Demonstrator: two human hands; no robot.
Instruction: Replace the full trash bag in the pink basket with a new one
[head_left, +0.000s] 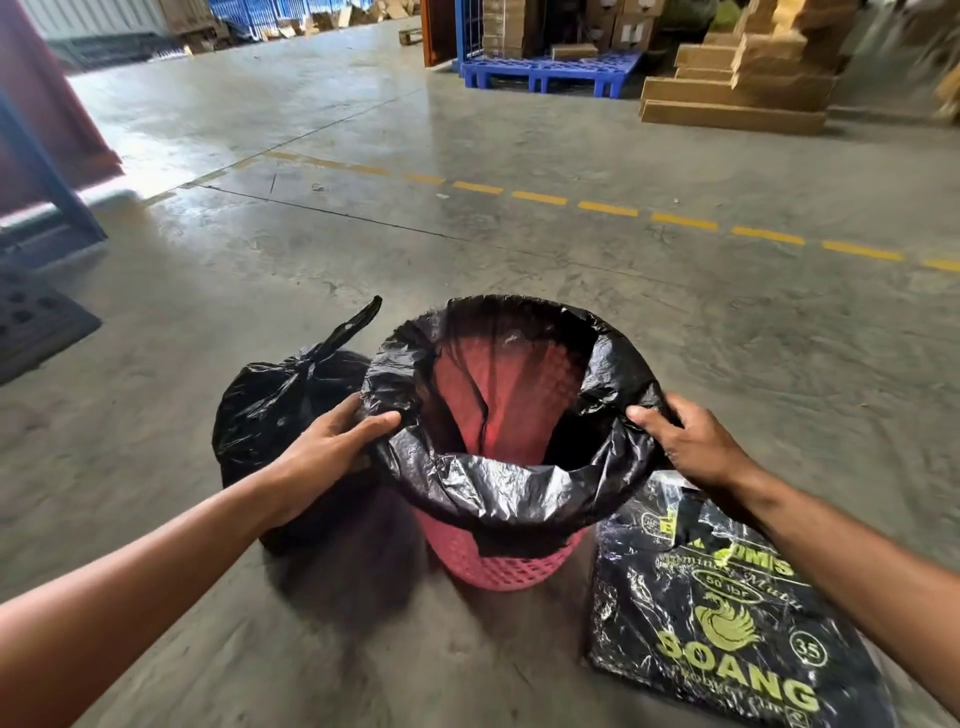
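Note:
The pink mesh basket (498, 564) stands on the concrete floor in front of me. A thin black trash bag (498, 488) lines it, its edge folded down over the rim; the pink wall shows through the bag inside. My left hand (332, 441) grips the folded bag edge at the basket's left rim. My right hand (685, 441) grips the bag edge at the right rim. A full, knotted black trash bag (280, 405) sits on the floor just left of the basket, partly behind my left hand.
A flat black pack of trash bags with yellow print (727, 623) lies on the floor right of the basket. A dashed yellow line (608, 209) crosses the floor beyond. Farther back stand a blue pallet (550, 73) and stacked cardboard (737, 88). A dark mat (31, 322) lies at left.

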